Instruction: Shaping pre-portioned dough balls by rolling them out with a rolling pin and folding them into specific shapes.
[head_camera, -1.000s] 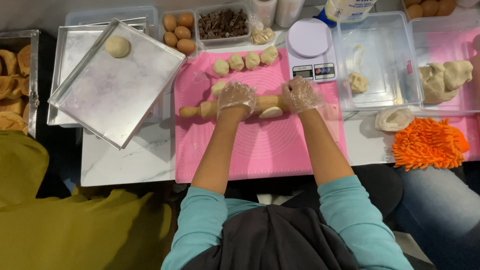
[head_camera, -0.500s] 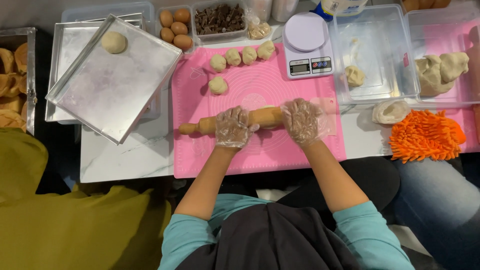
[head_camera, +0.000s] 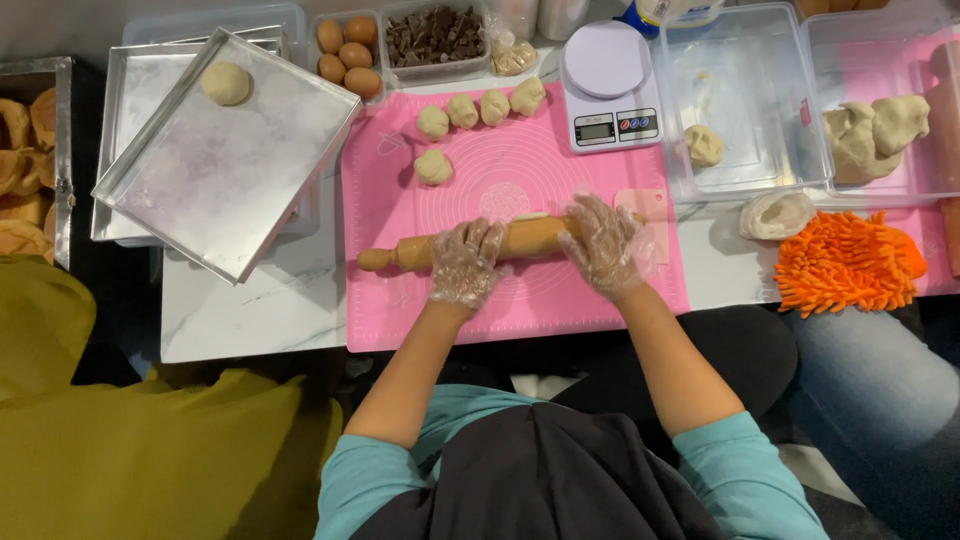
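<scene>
A wooden rolling pin (head_camera: 410, 253) lies across the pink silicone mat (head_camera: 520, 180). My left hand (head_camera: 466, 262) and my right hand (head_camera: 600, 243), both in clear plastic gloves, press down on its barrel with fingers spread flat. A thin sliver of dough (head_camera: 530, 215) shows just beyond the pin, between the hands. Several dough balls (head_camera: 478, 110) sit in a row at the mat's far edge, and one more dough ball (head_camera: 433, 166) lies below them.
A tilted metal tray (head_camera: 240, 180) with one dough ball (head_camera: 226, 83) is at the left. Eggs (head_camera: 345, 55), chocolate pieces (head_camera: 435, 32), a white kitchen scale (head_camera: 605, 85), clear tubs with dough (head_camera: 875, 130) and an orange mitt (head_camera: 845, 262) lie around.
The rolling pin and both hands have come toward me down the mat, away from the row of dough balls.
</scene>
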